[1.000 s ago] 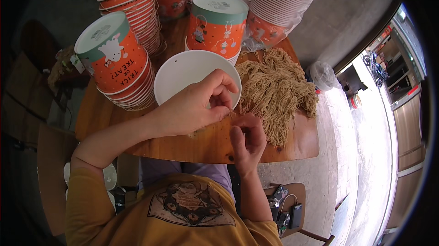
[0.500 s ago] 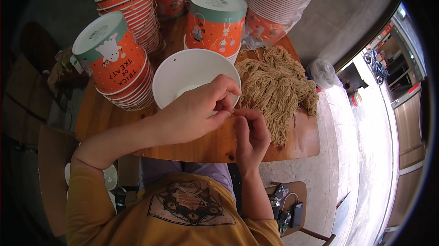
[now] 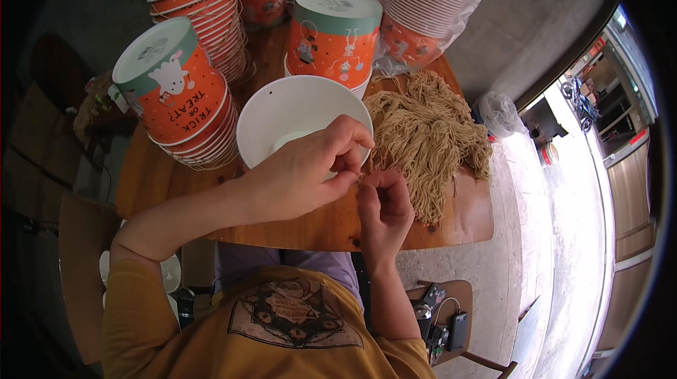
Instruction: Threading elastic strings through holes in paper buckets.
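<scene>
A white-lined paper bucket (image 3: 278, 111) stands mouth up on the table in front of me, a small hole showing near its far rim. My left hand (image 3: 310, 167) reaches across the bucket's near side, thumb and fingertips pinched together just by the right part of the rim. Close against those fingertips, my right hand (image 3: 384, 203) is pinched too. A bit of thin tan string (image 3: 361, 176) shows between both sets of fingertips; the rest of it is hidden by the fingers. Just right of the bucket lies a loose heap of tan strings (image 3: 430, 136).
Upside-down orange and green bucket stacks stand at the left (image 3: 176, 90) and behind the bucket (image 3: 335, 33). Farther back are more stacks, one wrapped in clear plastic (image 3: 444, 5). The wooden table's (image 3: 317, 234) near edge runs by my lap. A stool (image 3: 455, 315) with devices stands lower right.
My right hand has shifted slightly left and its fingers have curled closer to the left fingertips. The bucket has barely moved.
</scene>
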A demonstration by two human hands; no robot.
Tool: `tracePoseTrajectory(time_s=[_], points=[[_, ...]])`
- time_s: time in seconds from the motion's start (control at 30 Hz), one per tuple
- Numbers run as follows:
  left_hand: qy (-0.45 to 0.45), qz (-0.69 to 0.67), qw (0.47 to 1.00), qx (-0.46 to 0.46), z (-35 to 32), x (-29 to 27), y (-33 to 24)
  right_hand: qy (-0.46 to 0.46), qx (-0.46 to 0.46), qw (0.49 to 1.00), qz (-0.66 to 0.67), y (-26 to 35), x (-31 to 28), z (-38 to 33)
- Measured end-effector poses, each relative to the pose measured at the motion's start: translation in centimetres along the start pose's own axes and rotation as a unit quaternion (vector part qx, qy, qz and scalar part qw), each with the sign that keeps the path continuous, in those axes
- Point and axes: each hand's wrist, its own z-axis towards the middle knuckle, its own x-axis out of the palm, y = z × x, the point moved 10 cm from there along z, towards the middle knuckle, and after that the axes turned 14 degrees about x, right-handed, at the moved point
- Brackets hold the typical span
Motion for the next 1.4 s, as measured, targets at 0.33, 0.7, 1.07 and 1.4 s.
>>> tracePoseTrajectory(time_s=[0.33, 0.7, 1.07, 1.4], points=[[0.01, -0.015, 1.0, -0.024, -0.1, 0.1, 0.4, 0.0, -0.078, 0.996, -0.051, 1.4, 0.1, -0.3], [0.012, 0.01, 1.0, 0.016, 0.2, 0.3, 0.0, -0.005, -0.173, 0.972, -0.158, 3.9, 0.7, -0.7], [0.016, 0.066, 0.997, 0.035, 0.2, 0.4, -0.4, 0.054, 0.032, 0.996, 0.061, -0.3, 0.3, 0.3], [-0.018, 0.235, 0.967, 0.093, 0.1, -0.8, -2.0, 0.058, 0.034, 0.996, 0.054, -0.8, 0.2, 0.2]])
